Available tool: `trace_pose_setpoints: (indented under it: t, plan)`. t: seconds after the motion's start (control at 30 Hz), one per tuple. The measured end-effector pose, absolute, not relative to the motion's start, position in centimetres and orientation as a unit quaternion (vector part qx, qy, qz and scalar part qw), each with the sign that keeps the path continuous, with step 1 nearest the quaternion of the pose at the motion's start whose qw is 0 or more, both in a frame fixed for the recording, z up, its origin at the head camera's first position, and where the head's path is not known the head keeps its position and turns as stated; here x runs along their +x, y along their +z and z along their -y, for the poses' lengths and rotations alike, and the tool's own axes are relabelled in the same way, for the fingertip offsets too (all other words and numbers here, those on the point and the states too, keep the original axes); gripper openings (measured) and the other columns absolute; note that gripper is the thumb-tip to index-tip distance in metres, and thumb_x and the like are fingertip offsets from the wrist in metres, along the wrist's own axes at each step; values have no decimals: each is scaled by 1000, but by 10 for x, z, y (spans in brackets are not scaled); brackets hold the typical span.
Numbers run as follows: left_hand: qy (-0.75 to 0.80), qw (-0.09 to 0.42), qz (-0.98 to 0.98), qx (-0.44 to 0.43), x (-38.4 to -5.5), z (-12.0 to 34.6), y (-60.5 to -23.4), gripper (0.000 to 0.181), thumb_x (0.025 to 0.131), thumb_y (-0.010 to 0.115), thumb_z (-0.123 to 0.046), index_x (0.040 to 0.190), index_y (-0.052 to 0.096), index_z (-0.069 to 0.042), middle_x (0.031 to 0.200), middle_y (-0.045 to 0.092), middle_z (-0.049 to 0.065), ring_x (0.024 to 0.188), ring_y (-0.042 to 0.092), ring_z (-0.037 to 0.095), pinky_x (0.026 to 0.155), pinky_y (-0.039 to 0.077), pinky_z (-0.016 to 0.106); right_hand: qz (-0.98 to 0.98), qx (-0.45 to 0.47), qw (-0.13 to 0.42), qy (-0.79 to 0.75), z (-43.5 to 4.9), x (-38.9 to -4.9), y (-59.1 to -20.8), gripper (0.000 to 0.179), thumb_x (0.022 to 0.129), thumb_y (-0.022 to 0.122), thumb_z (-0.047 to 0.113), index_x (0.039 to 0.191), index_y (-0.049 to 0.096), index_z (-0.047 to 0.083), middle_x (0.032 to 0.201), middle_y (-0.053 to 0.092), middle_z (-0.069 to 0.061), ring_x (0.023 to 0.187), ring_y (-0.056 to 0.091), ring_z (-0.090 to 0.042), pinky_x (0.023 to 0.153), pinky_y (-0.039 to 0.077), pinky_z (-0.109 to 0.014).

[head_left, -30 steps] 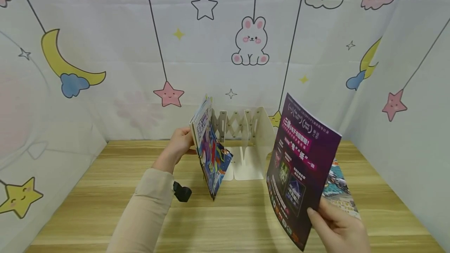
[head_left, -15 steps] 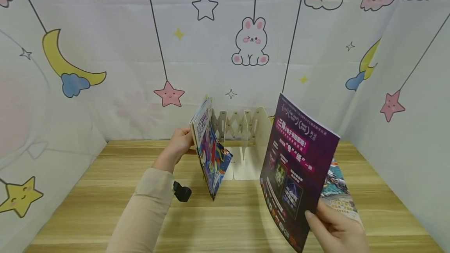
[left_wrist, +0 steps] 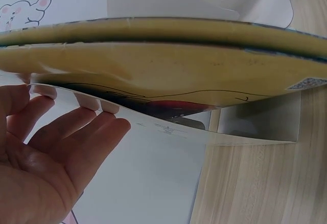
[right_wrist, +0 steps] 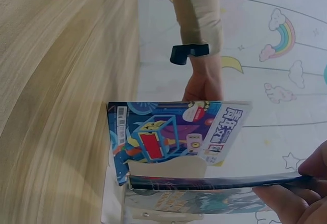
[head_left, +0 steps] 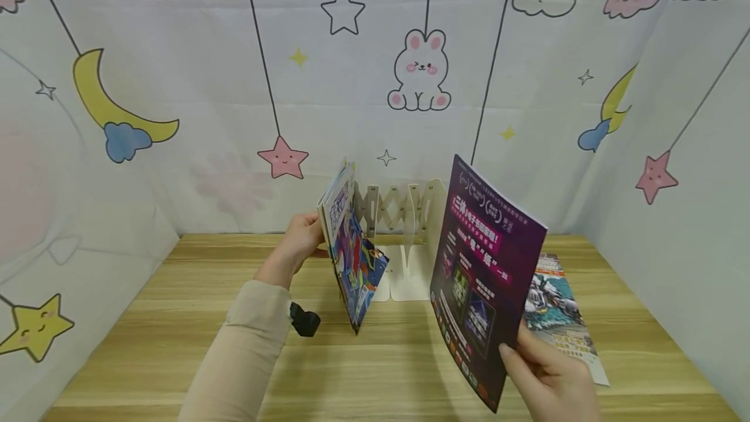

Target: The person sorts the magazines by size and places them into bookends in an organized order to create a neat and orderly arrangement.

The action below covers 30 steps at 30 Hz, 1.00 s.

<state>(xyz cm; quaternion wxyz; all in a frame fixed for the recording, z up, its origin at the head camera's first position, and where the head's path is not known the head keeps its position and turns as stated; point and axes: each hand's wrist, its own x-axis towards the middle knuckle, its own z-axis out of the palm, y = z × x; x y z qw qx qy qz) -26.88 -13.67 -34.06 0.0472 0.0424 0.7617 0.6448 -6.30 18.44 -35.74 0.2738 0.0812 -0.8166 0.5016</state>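
My right hand (head_left: 547, 370) pinches a thin magazine (head_left: 489, 279) by its near lower edge. The magazine stands upright, its purple back cover facing left. Just left of it is a cream-white expandable bookend (head_left: 410, 272) with a lattice back and a divider. Several magazines (head_left: 351, 253) lean in its left part, the nearest with a colourful cover. My left hand (head_left: 301, 239) is at their outer side; in the left wrist view its fingers (left_wrist: 97, 147) touch the outside of the white side panel (left_wrist: 158, 129). Parts of those fingers are hidden in the head view.
Another magazine (head_left: 553, 311) lies flat on the wooden table (head_left: 146, 318) at the right, partly behind the held one. A patterned curtain (head_left: 351, 103) hangs at the back and along both sides. A small black device (head_left: 305, 320) is at my left wrist.
My right hand has carried the purple magazine a little left, towards the bookend. More of the magazine lying at the right now shows. The left hand and leaning magazines have stayed in place.
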Motion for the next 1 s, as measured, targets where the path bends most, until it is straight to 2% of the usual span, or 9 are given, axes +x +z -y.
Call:
trace_pose_setpoints:
  t: [0.07, 0.3, 0.47, 0.73, 1.0]
  plan:
    - [645, 47, -761, 43, -269, 137, -341, 34, 97, 50, -38, 75, 55, -13, 57, 48, -4, 82, 63, 13, 79, 56, 44, 815, 68, 276, 505, -183, -65, -359, 38, 82, 63, -13, 119, 61, -5, 112, 59, 22, 95, 61, 6, 62, 55, -16]
    - [644, 44, -762, 44, -270, 138, -342, 39, 96, 50, -43, 69, 53, -14, 60, 49, -4, 78, 62, 12, 78, 56, 43, 818, 43, 311, 481, -182, -70, -367, 34, 74, 68, -16, 107, 65, -9, 96, 61, 26, 86, 59, 13, 60, 51, -8]
    - [641, 46, -765, 45, -269, 139, -342, 41, 95, 50, -46, 69, 51, -14, 60, 47, -3, 81, 62, 13, 80, 56, 44, 812, 49, 314, 489, -177, -76, -367, 32, 74, 68, -17, 106, 66, -9, 96, 62, 26, 90, 57, 14, 64, 50, -7]
    - [640, 47, -766, 44, -269, 138, -342, 42, 95, 50, -46, 67, 49, -15, 60, 46, -3, 83, 62, 13, 81, 55, 45, 810, 68, 311, 492, -175, -81, -370, 34, 76, 66, -18, 109, 65, -9, 100, 59, 26, 91, 57, 14, 63, 51, -8]
    - [641, 48, -765, 44, -269, 137, -341, 41, 97, 48, -44, 70, 51, -13, 58, 45, -2, 79, 63, 12, 79, 56, 44, 806, 103, 342, 473, -176, -88, -373, 38, 74, 65, -19, 109, 66, -6, 105, 58, 28, 89, 56, 14, 63, 49, -5]
